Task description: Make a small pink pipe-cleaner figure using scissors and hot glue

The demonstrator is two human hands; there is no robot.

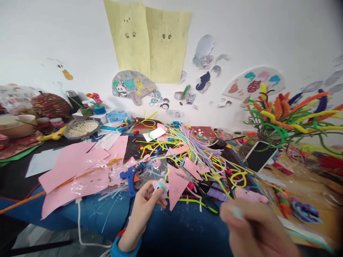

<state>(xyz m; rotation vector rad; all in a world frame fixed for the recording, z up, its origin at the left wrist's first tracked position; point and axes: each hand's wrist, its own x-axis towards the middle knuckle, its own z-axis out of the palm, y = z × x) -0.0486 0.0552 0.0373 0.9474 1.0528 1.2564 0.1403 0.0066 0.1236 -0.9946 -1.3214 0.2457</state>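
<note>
My left hand (146, 201) is closed around a small pink craft animal head (160, 187) with a teal band across it, thumb in front. Raised near the camera at the lower right, my right hand (257, 228) is blurred, its fingers drawn together. A pale greenish spot shows at its fingertip; whether this is a nail or a held bit cannot be made out. Beside my left hand lies a blue glue gun (131, 178). Black-handled scissors (207, 200) rest between the hands, by cut pink sheet pieces (177, 184). A pink figure (250, 195) lies behind my right hand.
Pastel pipe cleaners (198, 142) heap across the middle. Large pink sheets (77, 160) cover the left. A phone (258, 157) leans by a pipe-cleaner bouquet (286, 114) at right. A woven basket (81, 129) stands at back left. A white cable (79, 221) hangs in front.
</note>
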